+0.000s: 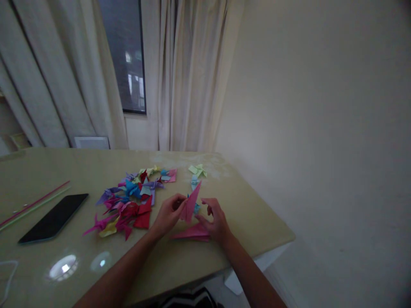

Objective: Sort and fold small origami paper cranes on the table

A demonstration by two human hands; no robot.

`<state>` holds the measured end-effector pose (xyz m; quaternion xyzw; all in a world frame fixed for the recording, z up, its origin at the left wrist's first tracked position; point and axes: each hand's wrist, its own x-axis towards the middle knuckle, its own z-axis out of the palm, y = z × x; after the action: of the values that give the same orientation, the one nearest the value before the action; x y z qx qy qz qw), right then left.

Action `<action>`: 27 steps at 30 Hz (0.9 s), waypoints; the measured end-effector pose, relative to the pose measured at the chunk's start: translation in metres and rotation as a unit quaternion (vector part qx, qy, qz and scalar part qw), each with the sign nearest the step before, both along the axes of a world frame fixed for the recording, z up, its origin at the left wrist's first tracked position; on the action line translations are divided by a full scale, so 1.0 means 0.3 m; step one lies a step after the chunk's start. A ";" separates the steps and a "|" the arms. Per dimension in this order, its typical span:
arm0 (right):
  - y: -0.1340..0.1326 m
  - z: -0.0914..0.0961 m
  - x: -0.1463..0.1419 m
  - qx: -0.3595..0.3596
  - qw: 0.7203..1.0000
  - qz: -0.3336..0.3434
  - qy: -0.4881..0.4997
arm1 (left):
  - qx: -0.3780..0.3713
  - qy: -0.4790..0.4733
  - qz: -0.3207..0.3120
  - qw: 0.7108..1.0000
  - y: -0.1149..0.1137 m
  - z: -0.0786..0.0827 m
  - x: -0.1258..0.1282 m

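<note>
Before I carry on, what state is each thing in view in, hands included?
Left hand: closed on the held pink paper
Held pink paper: folded, tip up
Right hand: open, fingers curled
Lower pink paper: lying on the table
Colourful paper pieces: folded, clustered
Flat device: screen dark
Curtains: parted at the window

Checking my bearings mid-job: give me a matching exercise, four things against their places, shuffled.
Things:
1. Raised pink paper
2. Black slab
3. Pale green folded paper
4. Dark window

Places:
A. Between the curtains
B. In the left hand's grip
C. Left of the colourful paper pile
D. On the table, beyond both hands

Pairs: 1-B, 2-C, 3-D, 4-A
</note>
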<state>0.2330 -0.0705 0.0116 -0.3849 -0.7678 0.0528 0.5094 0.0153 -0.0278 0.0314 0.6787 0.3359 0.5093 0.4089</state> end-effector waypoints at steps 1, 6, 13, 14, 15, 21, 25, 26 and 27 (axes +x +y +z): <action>-0.005 0.002 -0.002 0.016 1.000 0.010 -0.011 | -0.013 -0.006 -0.028 1.000 -0.014 -0.002 0.016; -0.024 0.013 0.000 0.003 0.995 0.041 -0.095 | -0.033 0.000 -0.089 0.995 -0.048 0.002 0.043; -0.031 0.017 -0.004 0.000 0.990 0.028 -0.138 | -0.090 -0.079 -0.140 0.983 -0.040 0.008 0.043; -0.030 0.017 -0.004 0.003 0.990 0.027 -0.140 | -0.089 -0.085 -0.145 0.982 -0.038 0.006 0.045; -0.029 0.018 -0.003 0.006 0.990 0.027 -0.139 | -0.084 -0.085 -0.147 0.982 -0.037 0.004 0.046; -0.032 0.022 0.004 -0.006 0.999 0.050 -0.018 | 0.055 0.024 -0.028 0.998 -0.038 -0.009 0.033; -0.044 0.024 0.006 -0.019 0.997 0.059 0.049 | 0.226 0.146 0.057 0.962 -0.043 -0.024 0.032; -0.046 0.024 0.006 -0.023 0.996 0.063 0.053 | 0.244 0.172 0.060 0.953 -0.045 -0.028 0.035; -0.047 0.023 0.006 -0.027 0.996 0.066 0.056 | 0.251 0.194 0.060 0.946 -0.047 -0.032 0.039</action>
<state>0.2348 -0.0846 0.0183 -0.3436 -0.7598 0.1289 0.5367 0.0271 -0.0420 0.0219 0.8236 0.3104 0.4590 0.1208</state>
